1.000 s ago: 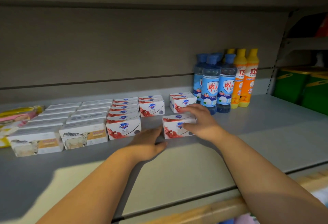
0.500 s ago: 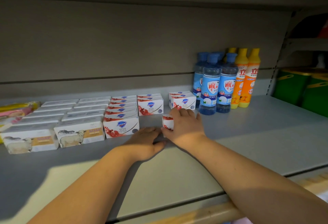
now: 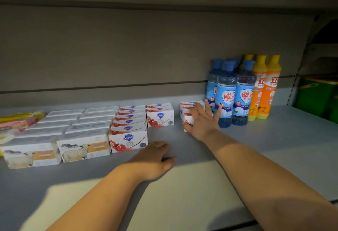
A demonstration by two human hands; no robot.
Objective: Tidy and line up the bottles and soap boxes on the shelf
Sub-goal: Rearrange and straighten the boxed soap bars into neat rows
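Pressing down with straight, spread fingers, the right hand point(image 3: 201, 121) covers a soap box point(image 3: 188, 120) lying under its palm, just near of the far boxes point(image 3: 189, 105) and left of the blue bottles point(image 3: 226, 93). The left hand point(image 3: 155, 157) rests relaxed on the shelf point(image 3: 274, 139), holding nothing.

Front red-and-white soap box point(image 3: 128, 140): is showing "Safeguard" on a blue shield, with "DETOX" beneath.
Rear red-and-white soap box point(image 3: 160, 118): is bearing the same shield, its print too small to read.
Sheep soap box point(image 3: 84, 149): is carrying "SOAP" on a tan band.
Blue bottles point(image 3: 226, 95): are displaying red "雕牌" on a white shield, and "1次" on the dark band below.
Orange bottles point(image 3: 259, 88): are showing a red "立" near the top.
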